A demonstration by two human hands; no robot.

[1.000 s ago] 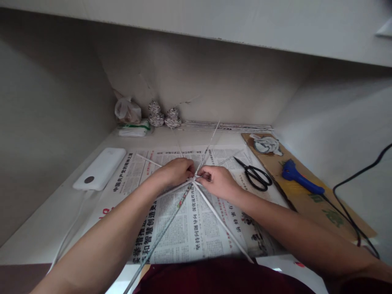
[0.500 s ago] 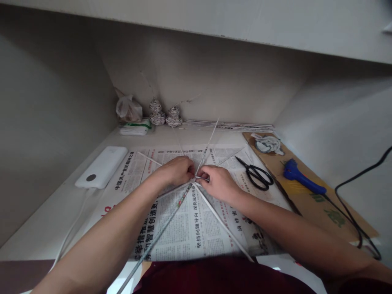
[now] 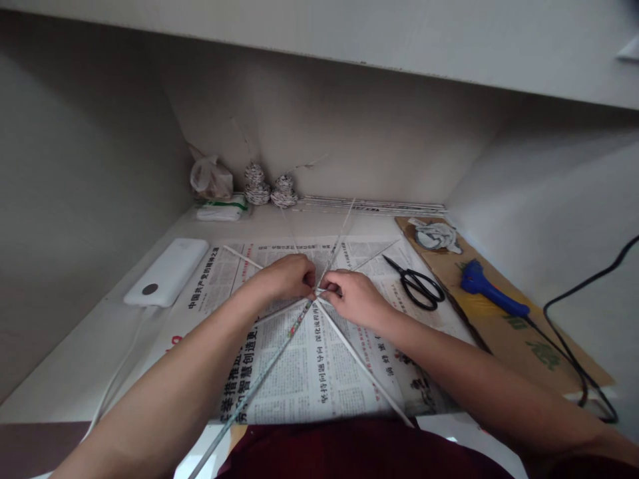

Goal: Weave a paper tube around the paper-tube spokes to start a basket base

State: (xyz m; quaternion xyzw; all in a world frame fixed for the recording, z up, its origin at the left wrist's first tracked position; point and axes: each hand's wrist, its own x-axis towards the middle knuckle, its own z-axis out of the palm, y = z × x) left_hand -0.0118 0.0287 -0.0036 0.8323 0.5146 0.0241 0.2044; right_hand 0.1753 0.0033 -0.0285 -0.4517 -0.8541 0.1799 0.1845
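Several thin paper sticks [image 3: 349,342] are laid across one another in a star over the middle of the newspaper [image 3: 289,392]. The crossing is gripped from both sides. By the left hand [image 3: 289,274], fingers curled inward, the sticks are pinched close to the crossing; the fingertips are partly hidden. By the right hand [image 3: 357,293], a white stick end is pinched between thumb and bent forefinger just beside the same point. The two hands are kept close together, with only a narrow gap between them. Both forearms are stretched over the newspaper from its near edge, past which two of the sticks are extended or nearly so.

At the right part of the newspaper the black scissors [image 3: 422,289] are laid, points turned away from the near edge. To the right of the newspaper a cardboard sheet [image 3: 499,352] is set, on which a blue glue gun [image 3: 492,289] and a crumpled pale bundle [image 3: 435,235] are placed. To the left of the newspaper a white power bank [image 3: 167,271] is seen, its cable plugged in. Beyond the newspaper, two woven gourds [image 3: 257,191], a tied bag [image 3: 213,177], a packet [image 3: 222,209] and spare sticks [image 3: 374,205] are lined up.
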